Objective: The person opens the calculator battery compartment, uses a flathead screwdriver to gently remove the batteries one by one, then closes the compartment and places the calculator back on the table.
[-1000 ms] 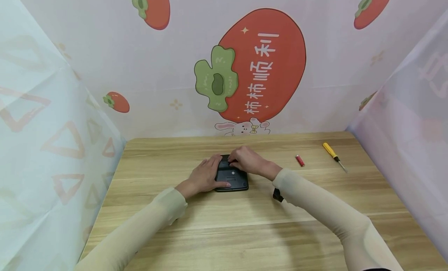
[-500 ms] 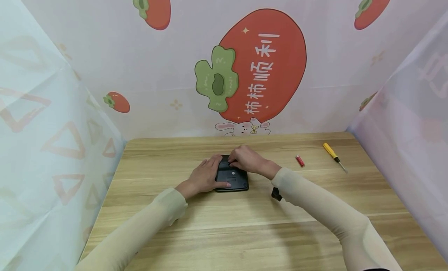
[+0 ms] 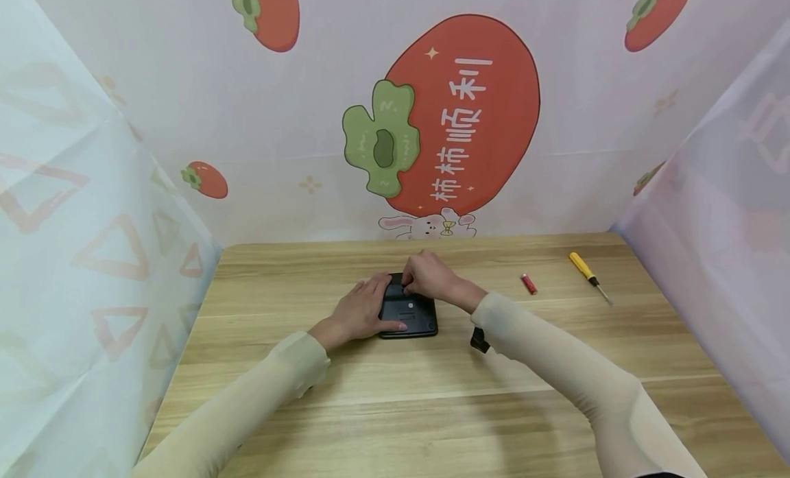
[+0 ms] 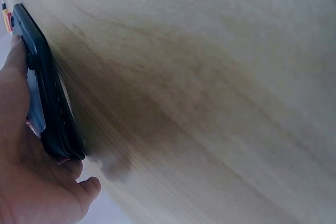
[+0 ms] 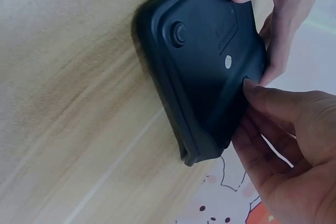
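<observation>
A black calculator [image 3: 420, 321] lies face down on the wooden table, its back with a round foot and a small pale sticker facing up. My left hand [image 3: 361, 309] holds its left side, thumb on the back and fingers along the far left edge. In the right wrist view, my right hand [image 5: 304, 145] has its thumb tip on the raised part of the calculator's back [image 5: 205, 72], near a small notch. The other right fingers are curled at the far edge. In the left wrist view, the calculator [image 4: 50, 85] is seen edge-on beside my left hand [image 4: 31, 166].
To the right on the table [image 3: 395, 409] lies a small red battery [image 3: 529, 284]. Farther right is a screwdriver [image 3: 583, 267] with a yellow handle. A patterned cloth [image 3: 296, 121] stands behind the table, with hanging sheets at both sides.
My right hand has tilted slightly and its wrist and forearm have shifted a little to the left. The left hand and the calculator stay in place.
</observation>
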